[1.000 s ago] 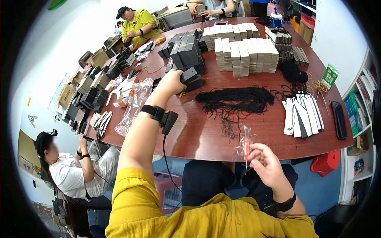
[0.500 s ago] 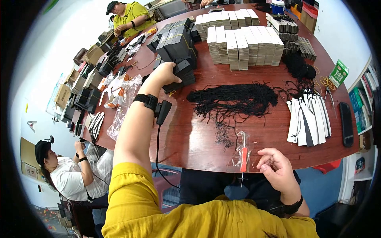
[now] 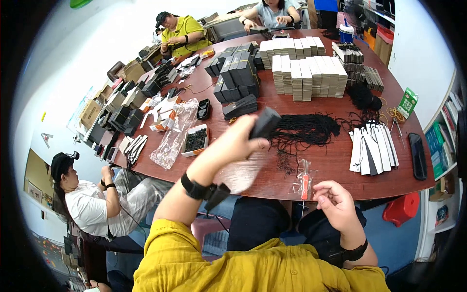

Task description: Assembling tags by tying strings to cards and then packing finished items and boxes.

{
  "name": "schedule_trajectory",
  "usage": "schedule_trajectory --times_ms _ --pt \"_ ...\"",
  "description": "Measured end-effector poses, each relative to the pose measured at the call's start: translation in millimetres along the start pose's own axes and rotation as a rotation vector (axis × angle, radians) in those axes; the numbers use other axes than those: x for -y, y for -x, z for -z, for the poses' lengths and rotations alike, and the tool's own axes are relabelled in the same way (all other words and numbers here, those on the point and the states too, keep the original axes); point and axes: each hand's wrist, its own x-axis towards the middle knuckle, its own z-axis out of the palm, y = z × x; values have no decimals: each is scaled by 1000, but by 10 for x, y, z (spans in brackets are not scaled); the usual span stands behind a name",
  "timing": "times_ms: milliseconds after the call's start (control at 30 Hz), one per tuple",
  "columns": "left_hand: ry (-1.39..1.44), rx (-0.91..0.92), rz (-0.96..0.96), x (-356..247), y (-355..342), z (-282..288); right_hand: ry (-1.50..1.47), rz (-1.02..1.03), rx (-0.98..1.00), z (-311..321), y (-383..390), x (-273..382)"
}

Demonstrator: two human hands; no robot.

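Note:
My left hand (image 3: 238,138) is closed around a small stack of black card tags (image 3: 265,122), raised above the table. Behind it lies a long bundle of black cords (image 3: 309,129), partly hidden by the hand. My right hand (image 3: 335,202) hovers at the table's near edge, fingers loosely curled and apart, with nothing visible in it. Just left of that hand, a red-handled tool with a thin metal shaft (image 3: 305,186) lies on clear plastic, its tip jutting over the edge. More black card stacks (image 3: 238,75) stand beyond my left hand, with a loose low pile (image 3: 242,106) in front of them.
Stacks of pale cards (image 3: 311,78) fill the far middle of the table. To the right lie corded white tags (image 3: 373,151) and a black case (image 3: 417,155). A box of small black parts (image 3: 196,140) sits beside a plastic bag (image 3: 176,134) on the left. Other people work around the table.
My left hand has lifted a stack of black card tags off the pile and brought it right and nearer. My right hand has barely moved. The view has shifted, showing another person at the far side.

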Motion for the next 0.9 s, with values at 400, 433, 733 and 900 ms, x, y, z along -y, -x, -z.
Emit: schedule_trajectory --times_ms 400,433,733,900 --pt "829 -305 38 -27 1022 -591 657 481 194 -1121 -1011 127" --pt "743 -269 15 67 1041 -589 385 394 340 -1190 -1090 117" --pt "789 -120 124 508 1150 -624 -111 35 538 -1517 -1239 -95" --pt "578 -130 17 566 1159 -615 28 155 325 -1524 -1274 -250"
